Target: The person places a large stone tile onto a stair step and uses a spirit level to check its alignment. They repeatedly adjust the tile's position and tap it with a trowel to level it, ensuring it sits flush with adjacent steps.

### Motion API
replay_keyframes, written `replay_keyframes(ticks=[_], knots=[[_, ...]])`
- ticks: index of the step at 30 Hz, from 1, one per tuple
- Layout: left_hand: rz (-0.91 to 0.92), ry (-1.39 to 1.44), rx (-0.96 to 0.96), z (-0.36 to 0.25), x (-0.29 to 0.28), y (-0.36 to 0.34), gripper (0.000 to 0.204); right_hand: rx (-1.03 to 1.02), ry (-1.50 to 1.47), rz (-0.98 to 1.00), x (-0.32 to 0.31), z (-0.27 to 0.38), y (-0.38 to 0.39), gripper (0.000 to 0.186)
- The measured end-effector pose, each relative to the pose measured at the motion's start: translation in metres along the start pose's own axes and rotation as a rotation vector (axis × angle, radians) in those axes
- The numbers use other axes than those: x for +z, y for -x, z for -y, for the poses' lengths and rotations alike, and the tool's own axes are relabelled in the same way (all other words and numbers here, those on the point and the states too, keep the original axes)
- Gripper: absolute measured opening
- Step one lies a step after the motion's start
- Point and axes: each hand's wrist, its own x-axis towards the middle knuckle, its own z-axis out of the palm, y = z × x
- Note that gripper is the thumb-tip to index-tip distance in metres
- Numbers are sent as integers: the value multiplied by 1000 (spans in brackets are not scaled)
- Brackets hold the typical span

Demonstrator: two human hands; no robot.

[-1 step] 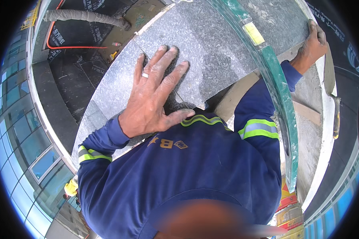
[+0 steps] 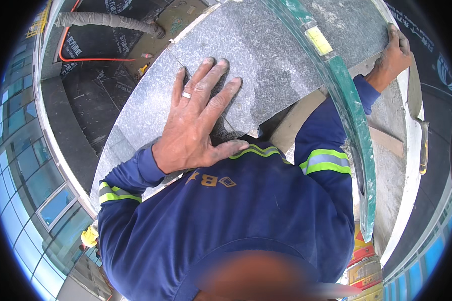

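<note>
My left hand [image 2: 191, 120] lies flat with spread fingers on a grey speckled stone slab [image 2: 256, 50], across a thin joint line. It wears a ring and its fingers are dusty. A damp, darker patch shows on the stone beside it. At the slab's far right corner, my right hand [image 2: 392, 57] has its fingers curled over the edge; what lies under the fingertips is hidden. A long green spirit level [image 2: 346, 95] with a yellow vial runs over the slab and past my right arm, touched by neither hand.
Right of the slab is a rough mortar bed [image 2: 389, 130] with a wood strip [image 2: 386, 140]. A tool with a yellow-and-black handle [image 2: 424, 150] rests on the white ledge. Upper left, a wrapped pipe [image 2: 105, 20] and an orange hose [image 2: 95, 59] lie over black sheeting.
My left hand has slid slightly to the right over the stone. My right hand stays at the corner, and the spirit level has barely shifted.
</note>
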Motion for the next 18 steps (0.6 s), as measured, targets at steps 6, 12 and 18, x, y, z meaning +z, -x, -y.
replay_keyframes(ticks=[6, 12, 18], knots=[[-62, -13, -48, -6, 8, 3, 110, 27, 22, 65, -5, 8, -3, 19], [-118, 1, -83, -4, 15, -4, 115, 86, 35, 86, 1, -9, -13, 24], [-145, 24, -92, -5, 16, -5, 115, 126, -16, 107, -3, -14, -17, 18]])
